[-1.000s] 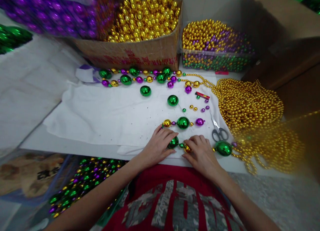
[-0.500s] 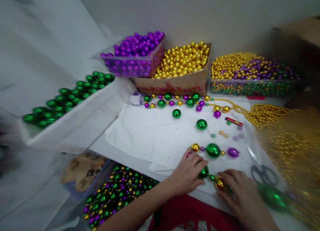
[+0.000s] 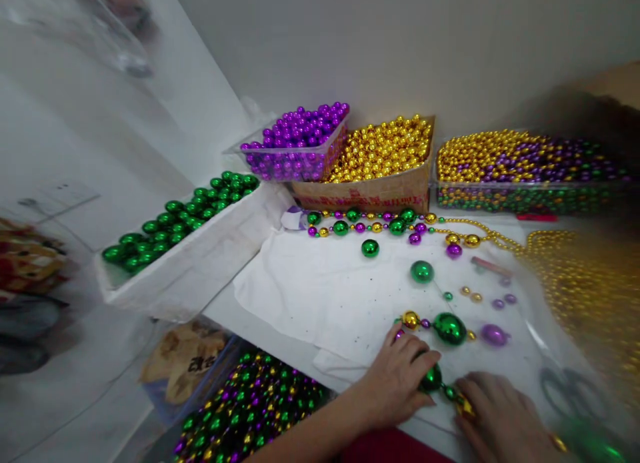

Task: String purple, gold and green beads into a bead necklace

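Observation:
My left hand [image 3: 395, 383] rests on the white cloth [image 3: 325, 289] with its fingers curled around a large green bead [image 3: 431, 379] on a strand. Right beside it, my right hand [image 3: 505, 423] pinches a gold bead [image 3: 465, 407] of the same strand. Just beyond my fingers lies a short run of gold, green and purple beads [image 3: 449, 328]. A loose green ball [image 3: 422, 271] and another green ball [image 3: 370, 248] sit further back. A finished strand of mixed beads [image 3: 380, 224] lies along the far edge of the cloth.
A white box of green balls [image 3: 170, 229] stands at left, a clear tub of purple balls [image 3: 300, 139] and a cardboard box of gold balls [image 3: 380, 156] at the back. A clear bin of mixed strands [image 3: 525, 169] and a gold strand heap [image 3: 585, 283] lie right. Scissors [image 3: 565, 383] blur near my right hand.
The view has swung up and to the left, bringing the green-ball box and wall into sight. My hands stay on the same strand, now low at the frame's bottom right.

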Available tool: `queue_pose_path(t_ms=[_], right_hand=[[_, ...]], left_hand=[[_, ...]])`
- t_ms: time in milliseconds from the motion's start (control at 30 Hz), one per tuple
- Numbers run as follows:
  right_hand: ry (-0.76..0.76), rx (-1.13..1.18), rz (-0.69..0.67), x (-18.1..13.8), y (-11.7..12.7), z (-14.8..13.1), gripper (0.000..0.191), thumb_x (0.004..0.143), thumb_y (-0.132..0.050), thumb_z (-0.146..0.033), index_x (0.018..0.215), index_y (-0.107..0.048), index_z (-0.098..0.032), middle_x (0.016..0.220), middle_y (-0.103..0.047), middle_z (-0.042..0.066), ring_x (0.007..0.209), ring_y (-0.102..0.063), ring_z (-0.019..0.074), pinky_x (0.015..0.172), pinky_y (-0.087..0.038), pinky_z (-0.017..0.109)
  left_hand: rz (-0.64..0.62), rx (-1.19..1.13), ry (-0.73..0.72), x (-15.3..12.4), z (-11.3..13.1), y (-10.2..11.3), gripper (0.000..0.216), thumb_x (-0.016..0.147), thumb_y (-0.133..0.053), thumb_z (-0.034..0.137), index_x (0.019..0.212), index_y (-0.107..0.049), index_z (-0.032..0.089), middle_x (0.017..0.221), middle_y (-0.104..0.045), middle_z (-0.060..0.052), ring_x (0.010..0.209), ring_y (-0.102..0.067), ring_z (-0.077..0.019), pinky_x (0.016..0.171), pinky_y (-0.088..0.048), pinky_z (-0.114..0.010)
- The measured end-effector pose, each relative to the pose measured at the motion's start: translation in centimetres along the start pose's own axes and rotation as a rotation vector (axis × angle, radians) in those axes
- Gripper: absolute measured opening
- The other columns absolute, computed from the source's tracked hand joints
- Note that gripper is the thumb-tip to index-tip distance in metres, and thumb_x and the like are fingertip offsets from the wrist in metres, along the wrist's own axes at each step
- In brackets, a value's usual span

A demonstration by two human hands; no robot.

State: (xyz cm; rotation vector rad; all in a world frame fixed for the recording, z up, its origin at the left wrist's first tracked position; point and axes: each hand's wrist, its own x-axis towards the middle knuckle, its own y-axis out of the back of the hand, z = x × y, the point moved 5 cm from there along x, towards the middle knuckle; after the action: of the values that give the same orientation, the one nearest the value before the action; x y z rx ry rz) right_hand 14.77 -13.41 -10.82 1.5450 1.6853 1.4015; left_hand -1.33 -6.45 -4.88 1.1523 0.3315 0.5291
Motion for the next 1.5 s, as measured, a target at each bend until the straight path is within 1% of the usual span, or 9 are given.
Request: queue_pose_path(t_ms=[200, 300, 500, 667, 767, 900, 1033, 1267, 1500], right_hand=[[-0.224, 0.146, -0.136, 0.6, 3.8, 0.1, 0.047, 0.077, -0.066, -0.019, 0.122, -0.052, -0.022, 0.111, -0.058, 0.009, 0.100, -0.052, 0.0291, 0.083, -0.045, 0.044], [-0.306, 0.282, -0.139, 0.4, 6.5, 1.5, 0.041, 0.083, -0.059, -0.019, 0.123, -0.052, -0.020, 0.114, -0.058, 0.010, 0.106, -0.051, 0.0277, 0.090, -0.044, 0.044], [-0.646, 0.548, 0.220, -2.0, 13.0, 4.5, 0.024, 0.090, -0.055, -0.031, 0.110, -0.062, -0.021, 0.109, -0.063, 0.007, 0.100, -0.060, 0.0228, 0.085, -0.049, 0.037], [-0.772, 0.459, 0.562, -3.4, 17.0, 5.1, 0.016, 0.087, -0.062, -0.032, 0.098, -0.066, -0.021, 0.099, -0.066, 0.005, 0.089, -0.063, 0.0207, 0.074, -0.051, 0.031], [-0.635, 0.343, 0.433, -2.6, 16.3, 4.3, 0.013, 0.088, -0.060, -0.031, 0.095, -0.065, -0.022, 0.096, -0.064, 0.005, 0.089, -0.060, 0.0218, 0.076, -0.049, 0.034], [-0.321, 0.118, 0.015, -1.0, 11.5, 1.4, 0.016, 0.088, -0.060, -0.025, 0.103, -0.063, -0.021, 0.105, -0.060, 0.009, 0.103, -0.052, 0.0271, 0.087, -0.044, 0.043], [-0.278, -0.177, -0.185, -0.5, 7.9, -0.4, 0.037, 0.078, -0.069, -0.015, 0.113, -0.060, -0.018, 0.126, -0.051, 0.013, 0.120, -0.038, 0.0338, 0.098, -0.033, 0.050], [-0.282, -0.241, -0.226, -0.2, 6.9, -0.3, 0.023, 0.079, -0.061, -0.012, 0.102, -0.059, -0.016, 0.111, -0.057, 0.011, 0.110, -0.044, 0.0306, 0.097, -0.030, 0.048], [-0.294, -0.170, -0.161, -0.7, 7.0, 0.2, 0.035, 0.081, -0.057, -0.010, 0.115, -0.050, -0.014, 0.101, -0.060, 0.010, 0.100, -0.049, 0.0271, 0.096, -0.030, 0.046]], left_hand=[[0.009, -0.017, -0.006, 0.8, 0.0, 0.2, 0.064, 0.075, -0.070, 0.040, 0.129, -0.043, 0.018, 0.119, -0.055, -0.010, 0.118, -0.046, -0.0244, 0.114, -0.017, -0.049], [0.016, -0.035, -0.028, 1.3, -0.3, 0.0, 0.058, 0.079, -0.067, 0.037, 0.129, -0.044, 0.018, 0.121, -0.054, -0.011, 0.119, -0.046, -0.0255, 0.111, -0.020, -0.052], [0.037, -0.018, -0.064, 1.6, -0.6, -0.1, 0.058, 0.079, -0.067, 0.035, 0.129, -0.044, 0.017, 0.121, -0.055, -0.012, 0.118, -0.047, -0.0268, 0.110, -0.022, -0.054], [0.041, -0.001, -0.061, 1.7, -0.5, 0.0, 0.054, 0.081, -0.065, 0.033, 0.128, -0.045, 0.018, 0.121, -0.055, -0.011, 0.116, -0.047, -0.0263, 0.110, -0.022, -0.053], [0.037, 0.004, -0.060, 1.7, -0.4, 0.1, 0.054, 0.079, -0.066, 0.032, 0.127, -0.045, 0.018, 0.120, -0.056, -0.010, 0.115, -0.048, -0.0261, 0.110, -0.023, -0.053], [0.053, 0.008, -0.066, 1.7, -0.3, 0.1, 0.055, 0.079, -0.066, 0.032, 0.127, -0.044, 0.018, 0.119, -0.056, -0.010, 0.115, -0.048, -0.0256, 0.109, -0.023, -0.053], [0.049, 0.012, -0.055, 1.5, -0.3, 0.2, 0.056, 0.079, -0.067, 0.032, 0.128, -0.045, 0.018, 0.119, -0.055, -0.010, 0.116, -0.048, -0.0262, 0.109, -0.024, -0.053], [0.062, 0.024, -0.096, 2.6, 2.5, 0.6, 0.053, 0.082, -0.062, 0.042, 0.126, -0.046, 0.016, 0.125, -0.051, -0.014, 0.122, -0.042, -0.0288, 0.110, -0.022, -0.054], [0.024, 0.064, -0.200, 6.3, 6.8, -2.1, 0.019, 0.082, -0.063, 0.030, 0.095, -0.058, 0.017, 0.093, -0.057, -0.006, 0.096, -0.052, -0.0233, 0.110, -0.023, -0.054]])
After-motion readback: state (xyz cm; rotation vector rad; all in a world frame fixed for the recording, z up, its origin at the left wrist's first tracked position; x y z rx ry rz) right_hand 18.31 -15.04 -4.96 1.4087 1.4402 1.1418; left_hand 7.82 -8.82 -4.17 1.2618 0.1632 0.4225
